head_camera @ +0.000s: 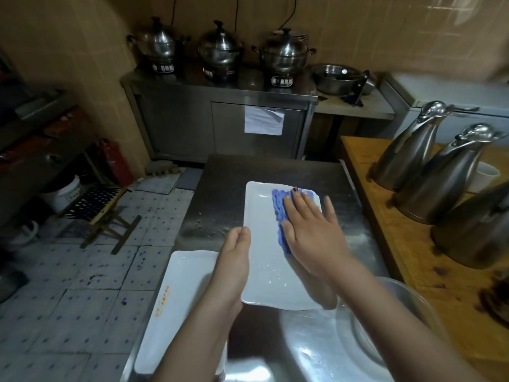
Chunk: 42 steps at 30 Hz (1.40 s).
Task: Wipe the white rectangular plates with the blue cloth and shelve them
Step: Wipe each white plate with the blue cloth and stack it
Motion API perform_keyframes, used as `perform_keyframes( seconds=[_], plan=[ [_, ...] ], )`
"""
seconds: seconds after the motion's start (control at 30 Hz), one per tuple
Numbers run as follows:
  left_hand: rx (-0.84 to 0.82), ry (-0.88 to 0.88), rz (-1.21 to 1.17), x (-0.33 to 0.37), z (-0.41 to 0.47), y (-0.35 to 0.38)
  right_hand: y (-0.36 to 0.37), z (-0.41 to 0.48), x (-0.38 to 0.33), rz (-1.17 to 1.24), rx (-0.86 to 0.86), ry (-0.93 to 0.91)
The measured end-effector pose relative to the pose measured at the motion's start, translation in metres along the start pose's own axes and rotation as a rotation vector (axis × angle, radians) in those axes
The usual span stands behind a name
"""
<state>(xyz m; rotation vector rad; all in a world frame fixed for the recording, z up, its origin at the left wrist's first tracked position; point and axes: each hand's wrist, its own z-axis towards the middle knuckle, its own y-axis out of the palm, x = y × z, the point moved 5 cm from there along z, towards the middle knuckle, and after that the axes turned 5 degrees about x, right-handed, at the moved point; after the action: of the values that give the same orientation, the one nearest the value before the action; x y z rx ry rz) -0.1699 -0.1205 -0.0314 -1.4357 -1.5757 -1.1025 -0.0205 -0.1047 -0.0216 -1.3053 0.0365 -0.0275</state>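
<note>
plate (264, 249): white, droplet-specked, edge gripped by left hand (234, 260)
cloth (278, 205): blue, pressed under flat right hand (311, 230)
surface: steel table (220, 188), tiled floor (104, 271)

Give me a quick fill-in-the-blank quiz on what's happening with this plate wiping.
1. The cloth under the right hand is ____.
2. The left hand holds the ____ edge of the wiped plate.
3. ____ lidded pots stand on the back counter.
Missing words: blue; left; three.

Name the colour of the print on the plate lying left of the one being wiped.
Orange print on a white plate; it shows in the head view.
</note>
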Motion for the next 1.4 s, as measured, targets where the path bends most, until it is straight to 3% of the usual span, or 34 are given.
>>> perform_keyframes(
  seconds=[0.13, 0.27, 0.47, 0.6, 0.7, 0.83, 0.93, 1.23, 1.33, 1.4],
  plan=[
    [0.023, -0.009, -0.027, -0.002, -0.002, -0.013, 0.006, -0.048, -0.038, 0.122, -0.036, -0.147],
    [0.063, -0.033, 0.005, -0.007, -0.007, -0.016, 0.003, -0.038, -0.063, 0.171, -0.040, -0.252],
    [0.046, 0.063, -0.005, -0.007, -0.017, -0.018, -0.001, 0.008, -0.030, -0.041, 0.021, 0.009],
    [0.071, 0.077, 0.011, -0.010, -0.018, -0.024, 0.007, -0.018, -0.022, -0.012, 0.046, 0.214],
    [0.104, 0.060, -0.011, -0.018, -0.020, -0.027, 0.007, -0.037, -0.046, 0.156, -0.033, 0.179],
    [0.149, 0.052, -0.103, -0.017, -0.013, -0.033, -0.004, -0.058, -0.091, 0.315, -0.145, -0.076],
    [0.161, 0.047, -0.149, -0.011, -0.006, -0.038, -0.010, -0.075, -0.102, 0.366, -0.168, -0.159],
    [0.137, 0.046, -0.074, -0.013, -0.011, -0.026, -0.006, -0.050, -0.025, 0.011, -0.033, 0.034],
    [0.106, 0.052, -0.053, -0.016, -0.015, -0.020, -0.006, -0.028, -0.009, 0.021, -0.001, 0.149],
    [0.107, 0.032, -0.055, -0.017, -0.012, -0.022, 0.000, -0.030, -0.007, 0.047, -0.049, 0.131]
  ],
)
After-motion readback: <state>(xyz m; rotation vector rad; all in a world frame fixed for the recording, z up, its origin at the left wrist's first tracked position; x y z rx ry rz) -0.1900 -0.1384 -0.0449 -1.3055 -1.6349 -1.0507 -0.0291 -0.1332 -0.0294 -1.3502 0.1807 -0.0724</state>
